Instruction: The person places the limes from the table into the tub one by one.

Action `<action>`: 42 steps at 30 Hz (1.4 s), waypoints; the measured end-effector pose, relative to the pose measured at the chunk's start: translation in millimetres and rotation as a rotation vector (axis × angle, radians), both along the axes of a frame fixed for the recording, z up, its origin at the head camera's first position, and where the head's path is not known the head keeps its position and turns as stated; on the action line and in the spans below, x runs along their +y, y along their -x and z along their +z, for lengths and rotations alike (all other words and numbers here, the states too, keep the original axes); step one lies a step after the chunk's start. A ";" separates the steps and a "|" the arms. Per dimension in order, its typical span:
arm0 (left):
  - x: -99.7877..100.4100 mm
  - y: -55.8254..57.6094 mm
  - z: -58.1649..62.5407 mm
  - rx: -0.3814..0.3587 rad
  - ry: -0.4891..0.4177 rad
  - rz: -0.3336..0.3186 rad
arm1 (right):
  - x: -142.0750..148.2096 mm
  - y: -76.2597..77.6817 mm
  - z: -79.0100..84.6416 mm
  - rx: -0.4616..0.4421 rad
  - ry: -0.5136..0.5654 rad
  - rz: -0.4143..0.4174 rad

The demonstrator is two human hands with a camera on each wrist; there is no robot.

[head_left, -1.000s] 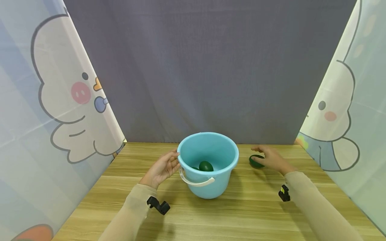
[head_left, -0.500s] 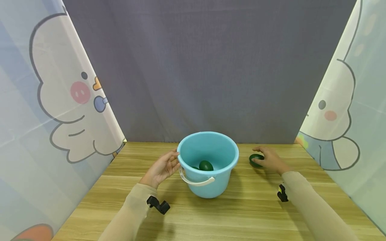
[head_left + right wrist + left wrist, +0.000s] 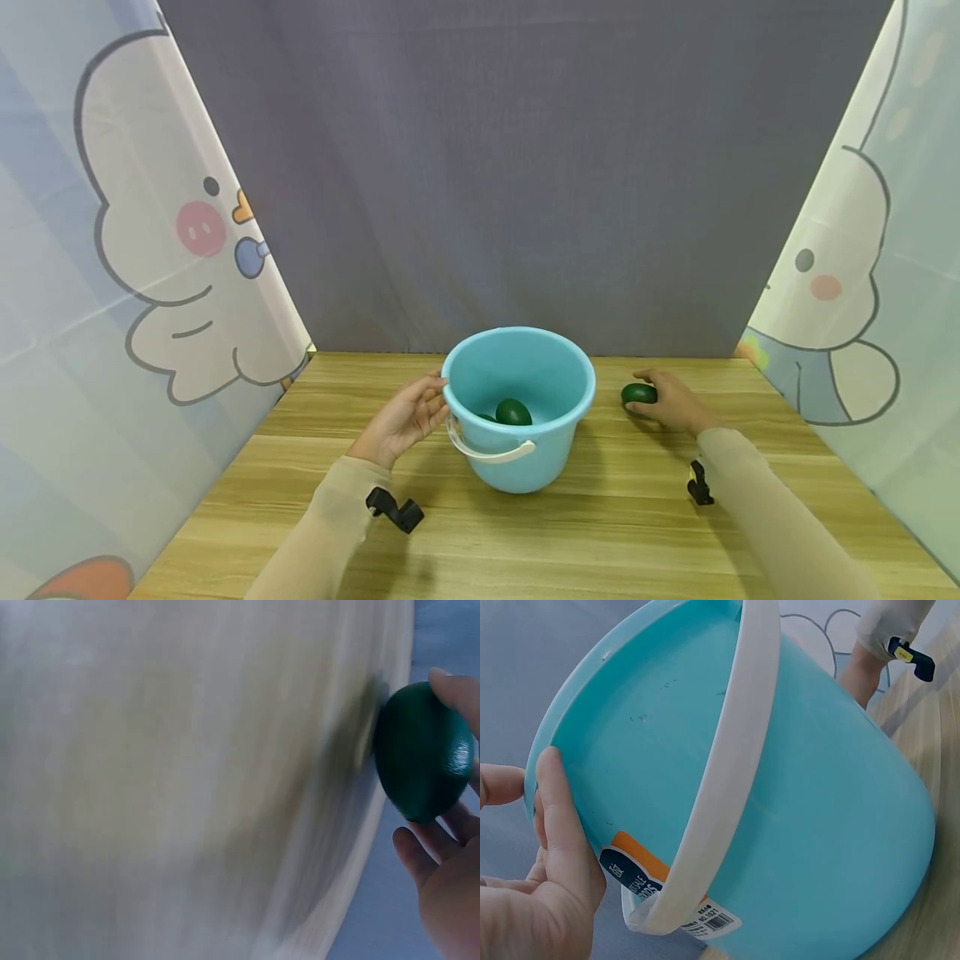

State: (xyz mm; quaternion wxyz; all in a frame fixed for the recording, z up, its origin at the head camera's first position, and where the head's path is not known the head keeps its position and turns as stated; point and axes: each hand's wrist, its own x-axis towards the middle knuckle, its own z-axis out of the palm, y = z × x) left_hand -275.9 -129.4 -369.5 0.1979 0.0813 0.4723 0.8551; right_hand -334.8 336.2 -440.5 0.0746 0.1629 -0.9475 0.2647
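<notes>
A light blue bucket (image 3: 517, 458) stands upright on the table with its white handle (image 3: 491, 456) hanging down at the front. My left hand (image 3: 405, 417) pinches its rim at the left side; the left wrist view shows fingers (image 3: 562, 825) on either side of that rim. Inside lies a dark green avocado (image 3: 513, 412), and part of another green one shows beside it. To the right of the bucket, my right hand (image 3: 672, 403) holds a glossy dark green avocado (image 3: 421, 750) between thumb and fingers. In the head view this avocado (image 3: 638, 394) is just above the tabletop or touching it; I cannot tell.
The wood-grain table (image 3: 480, 550) ends at a grey curtain (image 3: 525, 183) at the back. Cartoon-printed curtains (image 3: 150, 208) flank both sides. A printed label (image 3: 634, 870) is on the bucket near the handle's joint.
My right hand has drawn slightly back toward me and closed round the avocado, which now shows more of its upper side. The left hand and bucket have stayed in place.
</notes>
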 end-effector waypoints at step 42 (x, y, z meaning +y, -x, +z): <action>-0.5 0.4 -1.9 0.050 0.004 -0.021 | -4.5 -8.1 -10.9 -0.044 0.030 -0.038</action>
